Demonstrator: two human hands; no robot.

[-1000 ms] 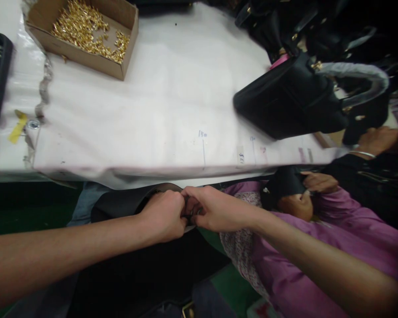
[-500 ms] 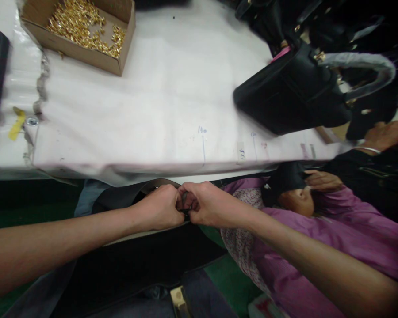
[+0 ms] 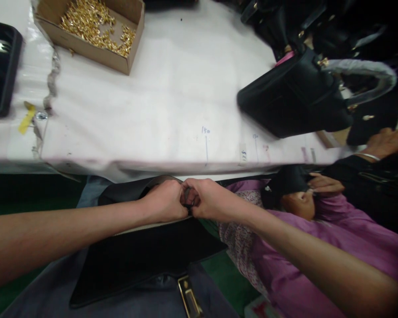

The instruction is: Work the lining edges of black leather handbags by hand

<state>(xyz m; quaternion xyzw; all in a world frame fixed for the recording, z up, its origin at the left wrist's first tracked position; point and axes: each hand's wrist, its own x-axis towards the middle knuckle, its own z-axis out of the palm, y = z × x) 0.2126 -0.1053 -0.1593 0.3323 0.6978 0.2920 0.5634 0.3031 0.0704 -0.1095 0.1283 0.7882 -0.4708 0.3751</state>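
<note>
A black handbag (image 3: 146, 260) lies across my lap below the table edge, its flat panel facing up and a curved dark band at its upper side. My left hand (image 3: 166, 201) is closed in a pinch at the bag's edge. Fingertip to fingertip with it, my right hand (image 3: 207, 201) pinches the same edge from the right. A small dark bit shows between the two pinches; its exact form is hidden by my fingers. Below the panel a gold rectangular metal fitting (image 3: 189, 297) sticks out.
On the white-covered table (image 3: 152, 115) stand a cardboard box (image 3: 96, 55) of small gold metal parts and a black handbag with wrapped handles (image 3: 292, 97). A phone (image 3: 0, 70) lies at left. A co-worker in a purple sleeve (image 3: 351, 256) sits close at right.
The view has shifted slightly, so the table things sit a little further right. Both my hands keep their pinch at the bag's edge, and more of the gold fitting shows.
</note>
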